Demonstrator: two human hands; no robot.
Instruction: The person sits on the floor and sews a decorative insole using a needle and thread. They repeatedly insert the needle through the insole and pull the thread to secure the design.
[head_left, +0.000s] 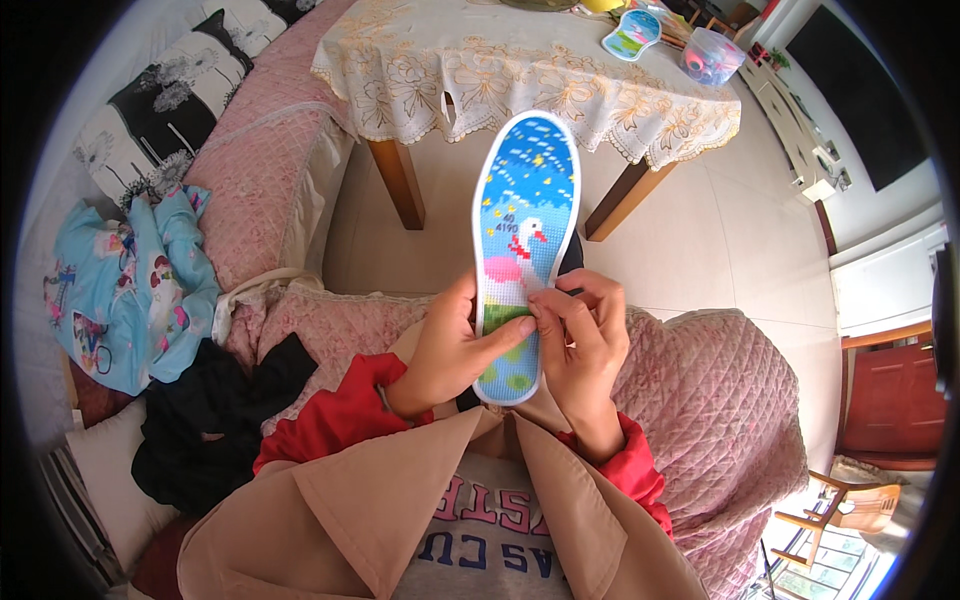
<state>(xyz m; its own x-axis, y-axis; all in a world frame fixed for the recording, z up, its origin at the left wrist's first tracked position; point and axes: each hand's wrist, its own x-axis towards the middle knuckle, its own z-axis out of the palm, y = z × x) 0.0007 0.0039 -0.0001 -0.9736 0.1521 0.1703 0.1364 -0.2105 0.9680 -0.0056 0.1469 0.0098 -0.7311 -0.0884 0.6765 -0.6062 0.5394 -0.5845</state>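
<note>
A cross-stitch shoe insole (534, 180) with a white edge stands upright before me, showing a white bird on blue and green. My left hand (450, 352) grips its lower left side, the thumb lying across the front. At the right edge, the thumb and index finger of my right hand (581, 330) are pinched together against the insole's face; whether a needle or thread is between them cannot be seen. A similar insole (631, 35) lies on the table at the upper right, beside a clear plastic tub (711, 57) with colourful contents.
Ahead is a table with a lace-edged cloth (480, 67). A pink quilted sofa cover (697, 390) spreads around me. Black clothing (202, 420) and a light-blue printed garment (135, 285) lie at the left. A wooden chair (847, 510) stands at the lower right.
</note>
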